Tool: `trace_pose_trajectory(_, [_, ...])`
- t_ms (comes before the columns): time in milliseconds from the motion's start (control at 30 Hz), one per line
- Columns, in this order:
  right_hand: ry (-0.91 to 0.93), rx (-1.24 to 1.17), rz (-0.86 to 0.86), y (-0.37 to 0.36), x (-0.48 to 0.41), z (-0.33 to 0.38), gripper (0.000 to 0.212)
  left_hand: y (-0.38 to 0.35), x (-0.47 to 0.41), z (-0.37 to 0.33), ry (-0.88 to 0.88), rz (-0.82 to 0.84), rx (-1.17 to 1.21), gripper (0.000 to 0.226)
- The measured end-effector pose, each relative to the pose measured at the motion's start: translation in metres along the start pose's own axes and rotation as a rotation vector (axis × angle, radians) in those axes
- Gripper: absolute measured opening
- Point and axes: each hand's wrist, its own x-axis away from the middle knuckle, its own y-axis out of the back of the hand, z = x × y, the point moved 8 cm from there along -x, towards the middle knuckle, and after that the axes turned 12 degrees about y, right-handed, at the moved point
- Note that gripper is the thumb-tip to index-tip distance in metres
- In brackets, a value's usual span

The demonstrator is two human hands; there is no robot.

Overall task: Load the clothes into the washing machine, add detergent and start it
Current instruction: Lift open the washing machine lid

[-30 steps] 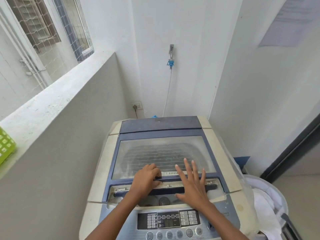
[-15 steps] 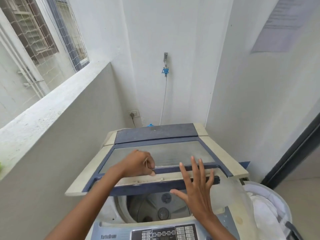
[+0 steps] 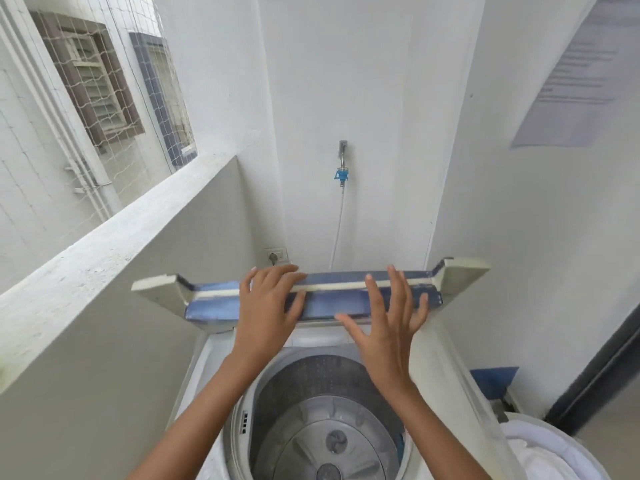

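Observation:
The top-loading washing machine stands open below me, its grey drum (image 3: 311,403) holding no clothes that I can see. The blue and beige lid (image 3: 214,301) is folded and raised upright at the back of the machine. My left hand (image 3: 266,313) holds the lid's folded edge, fingers over the top and thumb on the front face. My right hand (image 3: 388,334) presses against the lid with straight, spread fingers. White clothes lie in a white laundry basket (image 3: 547,452) at the lower right. No detergent is in view.
A low concrete ledge wall (image 3: 104,258) runs close along the machine's left side. Behind the lid are a wall socket (image 3: 276,256) and a tap (image 3: 342,168) with a hose. White walls close in the back and right; a dark door frame (image 3: 606,368) stands at the right.
Both hands lifted the lid from flat on the machine to folded and upright at the back, uncovering the drum. The view tilted down; the control panel dropped out of frame.

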Motion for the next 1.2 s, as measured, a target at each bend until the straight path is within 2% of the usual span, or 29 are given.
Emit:
trace_pose_trajectory(133, [0.02,0.067,0.17,-0.037,-0.031,-0.002,0.059,-0.014,-0.007,0.018,0.121,0.029,-0.109,0.047])
trace_pose_trajectory(233, [0.023,0.074,0.191,-0.051,-0.051,-0.008,0.062,-0.029,-0.023,0.024,0.06,0.067,-0.234,0.057])
trace_pose_trajectory(333, [0.031,0.06,0.216,-0.066,-0.074,-0.015,0.063,-0.041,-0.053,0.031,0.063,0.15,-0.249,0.072])
trace_pose_trajectory(500, [0.035,-0.001,0.362,-0.101,-0.112,-0.028,0.08,-0.07,-0.106,0.044,0.129,0.286,-0.242,0.084])
trace_pose_trajectory(800, [0.061,0.022,0.467,-0.125,-0.125,-0.035,0.075,-0.087,-0.122,0.05,0.1,0.244,-0.264,0.081])
trace_pose_trajectory(1100, [0.053,0.072,0.577,-0.115,-0.114,-0.032,0.084,-0.076,-0.108,0.044,0.05,0.272,-0.217,0.078])
trace_pose_trajectory(1200, [0.05,0.069,0.641,-0.108,-0.111,-0.031,0.092,-0.067,-0.103,0.043,-0.002,0.334,-0.155,0.06])
